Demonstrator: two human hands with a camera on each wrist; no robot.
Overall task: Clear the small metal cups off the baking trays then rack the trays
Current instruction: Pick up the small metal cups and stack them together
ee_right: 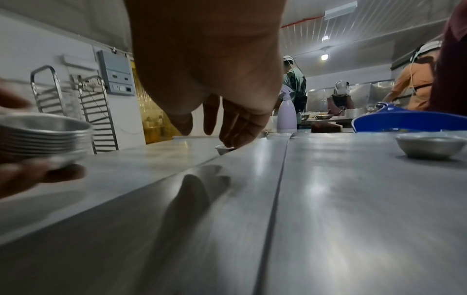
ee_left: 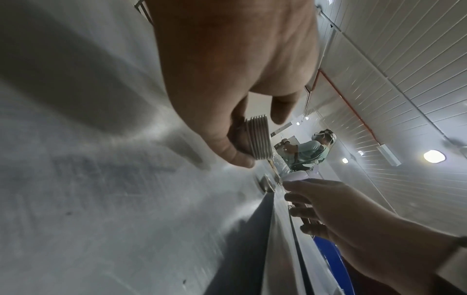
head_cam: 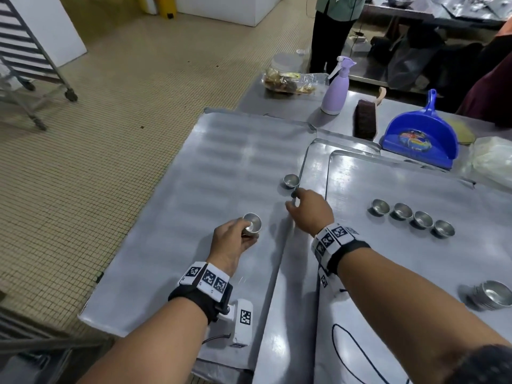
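Observation:
My left hand (head_cam: pixel 235 234) grips a nested stack of small metal cups (head_cam: pixel 252 223) over the left baking tray (head_cam: pixel 194 189); the stack's ribbed rims (ee_left: pixel 257 137) show between thumb and fingers. A single cup (head_cam: pixel 291 180) sits at that tray's right edge. My right hand (head_cam: pixel 304 206) hovers just short of it, fingers relaxed and empty, its fingertips (ee_right: pixel 227 137) near the cup (ee_right: pixel 223 149). On the right tray (head_cam: pixel 415 273) stands a row of several cups (head_cam: pixel 411 218) and another stack (head_cam: pixel 491 295) near its right side.
A blue dustpan (head_cam: pixel 421 134), a brush (head_cam: pixel 365 117), a lilac spray bottle (head_cam: pixel 336 87) and a bag of food (head_cam: pixel 288 83) lie at the table's far end. A wheeled tray rack (head_cam: pixel 30 59) stands on the tiled floor at left. A person (head_cam: pixel 335 29) stands behind the table.

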